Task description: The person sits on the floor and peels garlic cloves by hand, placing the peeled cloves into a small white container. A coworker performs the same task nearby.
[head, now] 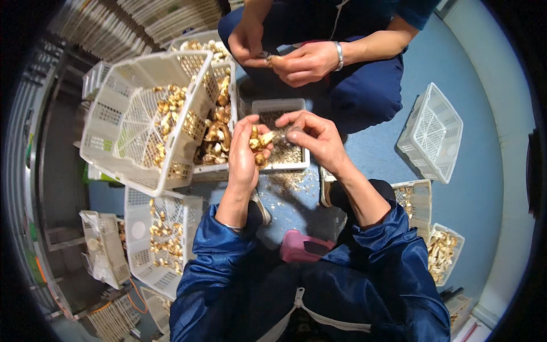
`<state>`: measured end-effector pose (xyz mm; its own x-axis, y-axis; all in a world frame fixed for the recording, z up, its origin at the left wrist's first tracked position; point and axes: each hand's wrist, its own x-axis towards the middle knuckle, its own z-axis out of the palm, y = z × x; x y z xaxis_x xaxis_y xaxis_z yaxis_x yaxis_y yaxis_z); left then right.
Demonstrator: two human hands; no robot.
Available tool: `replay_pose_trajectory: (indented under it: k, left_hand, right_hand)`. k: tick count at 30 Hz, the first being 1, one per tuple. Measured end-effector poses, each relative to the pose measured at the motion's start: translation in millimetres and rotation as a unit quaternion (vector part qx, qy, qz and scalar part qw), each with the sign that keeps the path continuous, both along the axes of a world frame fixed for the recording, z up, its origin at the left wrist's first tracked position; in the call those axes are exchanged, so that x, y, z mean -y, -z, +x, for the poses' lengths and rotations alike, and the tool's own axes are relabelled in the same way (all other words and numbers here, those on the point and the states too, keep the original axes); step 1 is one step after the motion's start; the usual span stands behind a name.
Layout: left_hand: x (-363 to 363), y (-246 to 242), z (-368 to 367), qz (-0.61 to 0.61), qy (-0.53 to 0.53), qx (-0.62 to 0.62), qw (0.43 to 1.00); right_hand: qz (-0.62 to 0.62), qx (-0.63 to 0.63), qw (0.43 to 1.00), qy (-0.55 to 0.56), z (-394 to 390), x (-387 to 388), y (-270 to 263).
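Observation:
My left hand [242, 158] holds several small brown-and-cream mushrooms [258, 141] in the palm and fingers. One pale stem points right, towards my right hand [321, 137]. The thumb and fingers of that hand are bent close to the stem's end; a small dark, blurred patch there hides whether they pinch a blade or a scrap. Below both hands stands a white plastic tray [307, 157] with stem trimmings [287, 154] in it. Left of it is a white crate [233, 96] of larger brown mushrooms [219, 132].
A white basket [128, 72] with small mushrooms rests tilted over the crate. Another mushroom basket [136, 252] stands lower left. A co-worker's hands [305, 64] work opposite. At right are a white basket [431, 132] and a basket of pale pieces [442, 256]. A pink plastic stool [295, 248] is below me.

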<state>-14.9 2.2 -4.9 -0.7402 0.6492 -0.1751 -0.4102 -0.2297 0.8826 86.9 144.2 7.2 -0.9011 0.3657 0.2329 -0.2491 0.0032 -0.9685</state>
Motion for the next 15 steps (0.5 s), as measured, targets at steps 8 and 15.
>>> replay_pose_trajectory:
  k: [8, 15]
  left_hand:
    - [0, -3, 8, -0.003, 0.033, 0.015, 0.999]
    - [7, -1, -2, 0.121, 0.055, 0.165, 0.977]
  right_hand:
    - [0.197, -0.020, 0.979, 0.054, -8, 23, -5]
    - [-0.058, 0.044, 0.997, 0.029, -8, 19, -1]
